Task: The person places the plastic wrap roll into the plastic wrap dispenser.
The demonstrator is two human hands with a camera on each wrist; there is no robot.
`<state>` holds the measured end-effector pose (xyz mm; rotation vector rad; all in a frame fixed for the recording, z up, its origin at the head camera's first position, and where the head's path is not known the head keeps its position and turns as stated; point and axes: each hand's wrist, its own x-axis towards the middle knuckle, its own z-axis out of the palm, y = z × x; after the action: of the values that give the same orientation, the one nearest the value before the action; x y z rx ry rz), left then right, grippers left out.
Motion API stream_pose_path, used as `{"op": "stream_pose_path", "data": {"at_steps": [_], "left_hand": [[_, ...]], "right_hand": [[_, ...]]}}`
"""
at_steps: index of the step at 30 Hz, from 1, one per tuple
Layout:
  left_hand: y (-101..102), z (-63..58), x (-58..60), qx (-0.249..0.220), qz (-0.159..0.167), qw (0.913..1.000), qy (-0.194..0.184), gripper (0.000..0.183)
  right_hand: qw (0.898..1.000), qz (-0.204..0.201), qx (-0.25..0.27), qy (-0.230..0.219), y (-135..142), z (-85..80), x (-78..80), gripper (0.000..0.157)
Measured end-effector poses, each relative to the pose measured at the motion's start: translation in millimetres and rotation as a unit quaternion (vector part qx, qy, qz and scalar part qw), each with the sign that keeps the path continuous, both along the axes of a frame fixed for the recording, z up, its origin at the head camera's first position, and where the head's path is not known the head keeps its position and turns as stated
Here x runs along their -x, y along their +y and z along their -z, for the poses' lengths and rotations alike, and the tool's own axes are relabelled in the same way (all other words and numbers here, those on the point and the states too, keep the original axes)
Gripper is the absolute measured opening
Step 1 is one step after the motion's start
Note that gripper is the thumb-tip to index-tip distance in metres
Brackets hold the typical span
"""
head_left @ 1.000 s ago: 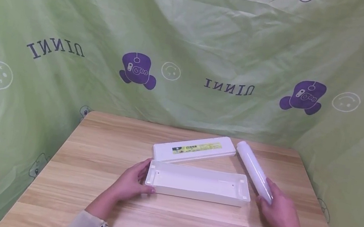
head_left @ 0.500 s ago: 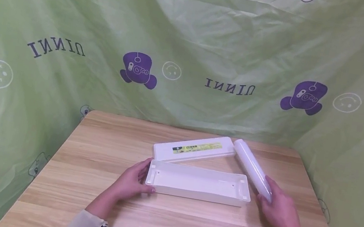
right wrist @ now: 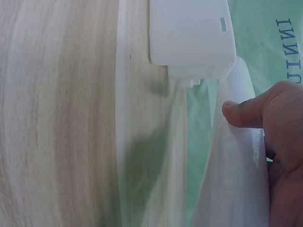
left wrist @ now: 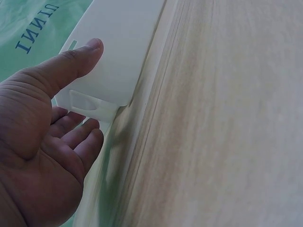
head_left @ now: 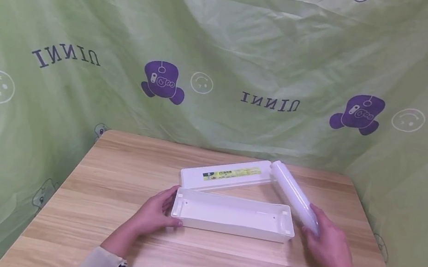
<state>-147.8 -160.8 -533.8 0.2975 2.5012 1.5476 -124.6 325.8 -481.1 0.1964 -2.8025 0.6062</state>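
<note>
In the head view a long white plastic box [head_left: 232, 230] lies open-topped on the table, its inside bare. My left hand [head_left: 152, 217] holds its left end, thumb on the front wall and fingers round the end and back, as the left wrist view also shows on the box [left wrist: 118, 47]. My right hand [head_left: 327, 249] grips the near end of a roll of clear plastic film [head_left: 294, 195], held at a slant beside the box's right end. In the right wrist view the thumb lies along the film roll [right wrist: 236, 156]; the other fingers are mostly hidden.
Behind the box lies a white lid [head_left: 190, 177] with a yellow-green label, set at an angle. The roll's far end overlaps the lid's right end in view. Green printed cloth [head_left: 207, 123] hangs round the wooden table [head_left: 116, 169].
The film roll's far end has swung a little left, towards the lid, with my right hand shifting slightly left and away from me. The left hand and box stay put.
</note>
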Motion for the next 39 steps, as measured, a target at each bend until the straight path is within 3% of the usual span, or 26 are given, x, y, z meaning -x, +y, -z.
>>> {"op": "stream_pose_path", "data": {"at_steps": [6,24,39], "left_hand": [[1,1.5,0.9,-0.003,0.0,1.0,0.001,0.117],[-1,1.5,2.4,-0.005,-0.002,1.0,0.0,0.118],[-2,4.4,3.1,-0.005,0.007,0.9999,0.009,0.119]], "right_hand": [[1.0,-0.011,0.0,0.025,-4,-4.8,-0.1,0.067],[0.999,-0.032,-0.002,0.031,-15,-13.9,4.4,0.066],[0.996,-0.058,0.002,0.063,-24,-20.5,3.5,0.068]]}}
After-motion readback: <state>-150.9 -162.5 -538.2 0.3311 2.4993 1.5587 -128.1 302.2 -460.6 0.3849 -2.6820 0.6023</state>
